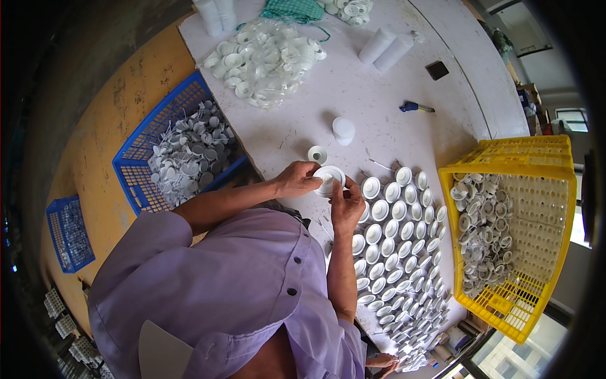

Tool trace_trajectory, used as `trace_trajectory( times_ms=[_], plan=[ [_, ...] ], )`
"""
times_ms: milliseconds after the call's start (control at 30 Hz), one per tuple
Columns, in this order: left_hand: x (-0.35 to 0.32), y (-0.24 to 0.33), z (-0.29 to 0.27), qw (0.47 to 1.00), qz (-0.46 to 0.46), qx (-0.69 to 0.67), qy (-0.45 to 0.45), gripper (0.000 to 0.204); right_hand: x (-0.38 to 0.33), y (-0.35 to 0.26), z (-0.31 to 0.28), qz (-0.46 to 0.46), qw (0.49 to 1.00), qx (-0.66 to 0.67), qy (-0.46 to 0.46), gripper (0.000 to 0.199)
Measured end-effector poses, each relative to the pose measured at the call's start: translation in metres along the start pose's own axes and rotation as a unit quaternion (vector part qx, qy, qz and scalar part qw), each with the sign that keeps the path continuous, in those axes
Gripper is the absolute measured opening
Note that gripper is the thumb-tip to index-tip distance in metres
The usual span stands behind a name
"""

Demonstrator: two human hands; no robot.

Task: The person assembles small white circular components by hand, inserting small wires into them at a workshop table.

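We find the fingers of the left hand (297,179) and right hand (347,206) closed on opposite sides of a round white rimmed fitting (329,179), held above the tabletop (284,136) close to the wearer's body. Just beyond it we note a small white cup (317,154), then a stack of white discs (343,129). To the right we record rows of similar fittings (380,210) and a yellow crate (524,153) containing white parts; to the left, a blue crate (135,180), also loaded. Farther out lie a bag of white cups (268,60) and a utility knife (413,107).
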State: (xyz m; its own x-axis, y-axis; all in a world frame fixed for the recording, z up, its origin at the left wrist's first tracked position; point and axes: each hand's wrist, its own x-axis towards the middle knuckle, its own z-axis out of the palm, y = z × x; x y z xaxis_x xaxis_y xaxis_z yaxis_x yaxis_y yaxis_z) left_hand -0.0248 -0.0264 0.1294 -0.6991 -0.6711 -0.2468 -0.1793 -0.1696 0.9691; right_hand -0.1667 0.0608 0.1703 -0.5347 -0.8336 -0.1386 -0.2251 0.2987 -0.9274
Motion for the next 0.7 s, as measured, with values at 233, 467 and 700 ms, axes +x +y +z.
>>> trace_trajectory(
  times_ms=[233, 467, 700],
  plan=[
    [0.004, 0.009, 0.003, 0.999, 0.006, 0.053, 0.008, 0.019, -0.001, 0.011, -0.002, -0.005, 1.000, 0.016, 0.016, 0.027],
    [0.010, 0.007, 0.004, 1.000, -0.018, 0.023, 0.003, 0.018, 0.001, 0.016, 0.000, -0.040, 0.998, 0.005, 0.045, 0.024],
    [0.006, 0.015, 0.000, 0.998, -0.004, -0.042, -0.045, 0.023, 0.003, 0.020, -0.004, -0.029, 0.998, -0.039, 0.049, 0.023]
  ],
)
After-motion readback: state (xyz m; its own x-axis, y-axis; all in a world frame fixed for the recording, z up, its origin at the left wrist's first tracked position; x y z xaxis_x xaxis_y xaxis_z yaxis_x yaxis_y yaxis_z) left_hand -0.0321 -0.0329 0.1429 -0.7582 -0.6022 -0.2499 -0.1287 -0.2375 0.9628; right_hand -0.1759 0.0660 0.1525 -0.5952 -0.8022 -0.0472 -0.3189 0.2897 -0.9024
